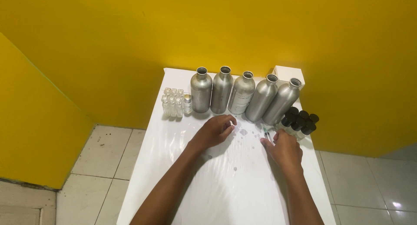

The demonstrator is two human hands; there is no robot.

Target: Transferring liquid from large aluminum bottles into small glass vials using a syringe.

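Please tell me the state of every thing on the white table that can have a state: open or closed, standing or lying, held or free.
Five silver bottles: upright in a row, uncapped.
Small clear vials: upright, grouped, apparently uncapped.
Silver-capped vial: upright, capped.
Black-capped vials: grouped, capped.
Syringe: held by the right hand.
Left hand: resting on the table, holding nothing visible.
White box: closed.

Five metal bottles [243, 93] in row at table [226, 194] back; small vials [174, 102] left, capped vials [299, 120] right.
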